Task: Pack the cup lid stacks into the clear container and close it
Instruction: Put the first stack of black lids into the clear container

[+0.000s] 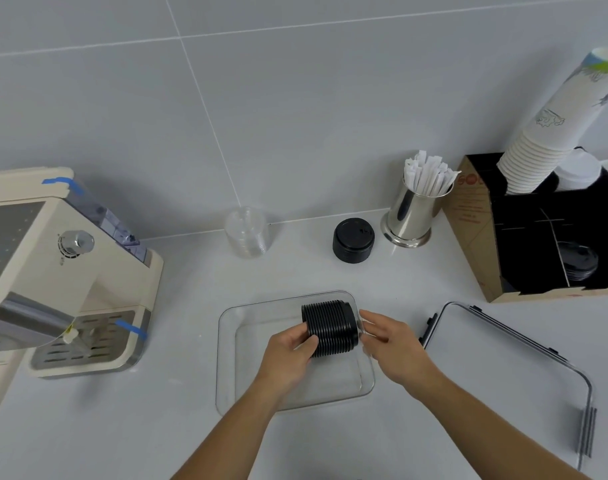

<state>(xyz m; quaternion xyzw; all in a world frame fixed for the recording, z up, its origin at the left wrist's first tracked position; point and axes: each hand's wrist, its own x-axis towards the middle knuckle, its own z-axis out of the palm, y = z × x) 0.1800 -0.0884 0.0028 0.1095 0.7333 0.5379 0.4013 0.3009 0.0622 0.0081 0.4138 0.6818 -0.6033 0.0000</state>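
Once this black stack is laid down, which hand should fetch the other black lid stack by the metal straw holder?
Probably the right hand: the second black lid stack stands back right, nearer that side, and its fingers look open. The left hand grips the black stack.

I cannot see the left end of the black lid stack (331, 328); my left hand (290, 355) covers it. The coffee machine (53, 265) and the cardboard organizer (538, 237) are cut by the picture edges.

Bright, even overhead light; soft shadows; wide-angle bending at edges.
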